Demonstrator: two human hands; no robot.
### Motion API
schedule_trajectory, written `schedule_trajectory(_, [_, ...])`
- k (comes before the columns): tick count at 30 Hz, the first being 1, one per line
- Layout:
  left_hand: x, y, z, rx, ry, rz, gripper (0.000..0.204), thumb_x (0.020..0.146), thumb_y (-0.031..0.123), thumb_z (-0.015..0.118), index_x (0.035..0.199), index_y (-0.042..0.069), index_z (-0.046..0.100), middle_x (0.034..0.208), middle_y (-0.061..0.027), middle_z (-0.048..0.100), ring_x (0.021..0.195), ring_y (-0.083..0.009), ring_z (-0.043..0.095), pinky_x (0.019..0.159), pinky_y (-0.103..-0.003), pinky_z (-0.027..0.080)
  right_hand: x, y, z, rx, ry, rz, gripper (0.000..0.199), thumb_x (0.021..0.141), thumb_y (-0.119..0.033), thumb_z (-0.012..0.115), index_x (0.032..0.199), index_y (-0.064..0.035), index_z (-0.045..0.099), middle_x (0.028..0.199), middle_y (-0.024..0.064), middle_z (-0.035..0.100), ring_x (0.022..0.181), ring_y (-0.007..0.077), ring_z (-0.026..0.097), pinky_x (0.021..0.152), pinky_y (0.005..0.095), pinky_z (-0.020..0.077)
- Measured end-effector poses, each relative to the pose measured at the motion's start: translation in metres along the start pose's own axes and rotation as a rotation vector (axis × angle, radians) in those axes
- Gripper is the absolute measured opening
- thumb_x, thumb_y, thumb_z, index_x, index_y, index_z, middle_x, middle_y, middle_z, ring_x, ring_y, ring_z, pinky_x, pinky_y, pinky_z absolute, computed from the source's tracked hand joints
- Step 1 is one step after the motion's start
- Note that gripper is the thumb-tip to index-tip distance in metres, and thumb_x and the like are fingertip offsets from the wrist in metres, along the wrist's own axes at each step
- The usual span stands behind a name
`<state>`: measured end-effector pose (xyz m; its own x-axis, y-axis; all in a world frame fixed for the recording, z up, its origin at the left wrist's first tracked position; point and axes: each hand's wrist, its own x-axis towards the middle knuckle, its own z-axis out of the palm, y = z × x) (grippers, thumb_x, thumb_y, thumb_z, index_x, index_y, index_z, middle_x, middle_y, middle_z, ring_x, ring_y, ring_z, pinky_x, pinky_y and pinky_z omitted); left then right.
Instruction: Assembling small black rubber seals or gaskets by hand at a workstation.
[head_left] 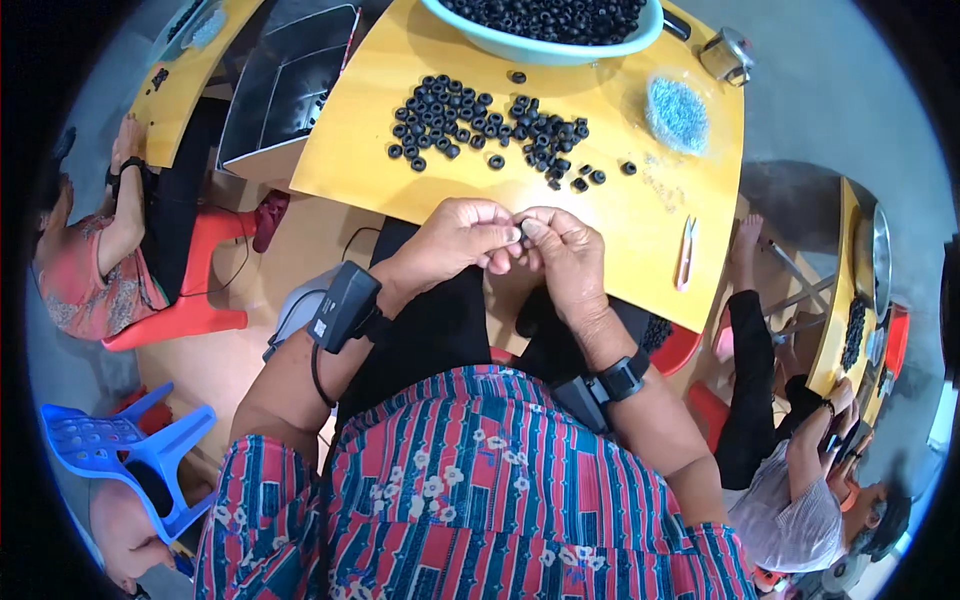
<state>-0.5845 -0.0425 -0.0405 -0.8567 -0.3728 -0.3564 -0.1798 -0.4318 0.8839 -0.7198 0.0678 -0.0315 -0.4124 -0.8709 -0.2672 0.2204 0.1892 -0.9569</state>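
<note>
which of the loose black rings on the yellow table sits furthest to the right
The single black ring lying alone right of the main pile, just below the heap of small silvery parts; the other rings all lie further left.

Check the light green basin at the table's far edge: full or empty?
Full: the basin is heaped with small black rings close to its rim.

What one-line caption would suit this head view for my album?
Both hands, left hand and right hand, pinch a small black ring above a yellow table scattered with black rings.
</note>
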Motion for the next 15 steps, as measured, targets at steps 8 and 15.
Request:
schedule_trajectory(8, [-0.0016, -0.0016, 0.0038, -0.031, -0.033, 0.04, 0.018, 0.091, 0.014, 0.057, 0.101, 0.0, 0.06, 0.089, -0.0032, 0.063, 0.073, -0.0073, 0.059, 0.067, -0.021, 0.051, -0.0048, -0.0098, -0.0028, 0.054, 0.019, 0.035, 0.014, 0.089, -0.005, 0.057, 0.095, 0.0041, 0.065, 0.072, 0.0037, 0.062, 0.057, 0.0065, 0.05, 0.053, 0.0183, 0.0416])
schedule_trajectory(15, [0.0025, -0.0068, 0.0043, -0.029, -0.017, 0.056, 0.02, 0.091, 0.015, 0.058, 0.105, 0.0, 0.06, 0.09, -0.0028, 0.063, 0.072, -0.0067, 0.058, 0.066, -0.02, 0.049, -0.0004, -0.0042, -0.0078, -0.015, 0.02, 0.015, 0.018, 0.091, -0.011, 0.055, 0.097, 0.0023, 0.066, 0.072, 0.0038, 0.062, 0.056, 0.0067, 0.049, 0.052, 0.0182, 0.0406])
